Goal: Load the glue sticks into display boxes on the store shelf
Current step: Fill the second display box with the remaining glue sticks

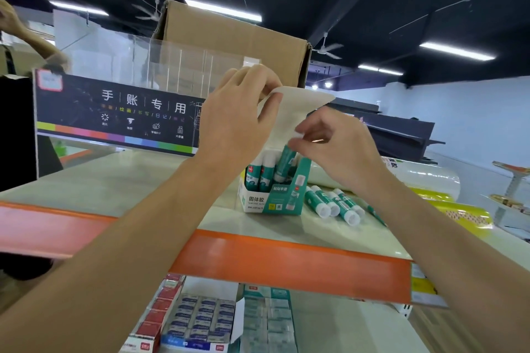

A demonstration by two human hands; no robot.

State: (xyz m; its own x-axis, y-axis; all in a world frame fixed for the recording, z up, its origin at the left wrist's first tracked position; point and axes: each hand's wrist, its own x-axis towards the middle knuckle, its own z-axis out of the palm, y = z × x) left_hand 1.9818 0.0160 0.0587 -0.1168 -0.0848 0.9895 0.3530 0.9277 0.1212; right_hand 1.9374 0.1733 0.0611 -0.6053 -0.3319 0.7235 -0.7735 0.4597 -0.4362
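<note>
A teal and white display box [272, 198] stands on the top shelf [160, 180], with several glue sticks upright inside. My left hand [238, 114] pinches the box's raised white lid flap [298, 106] at its top edge. My right hand [335, 146] holds a teal glue stick [286, 162] by its white end, tilted into the box opening. Several loose glue sticks [335, 203] lie on the shelf just right of the box.
A large cardboard carton [229, 46] stands behind the box, with a clear acrylic divider and a dark sign [114, 114] to the left. Yellow rolls [447, 203] lie at the right. Boxed stationery [206, 321] fills the lower shelf. Another person's arm [25, 34] shows far left.
</note>
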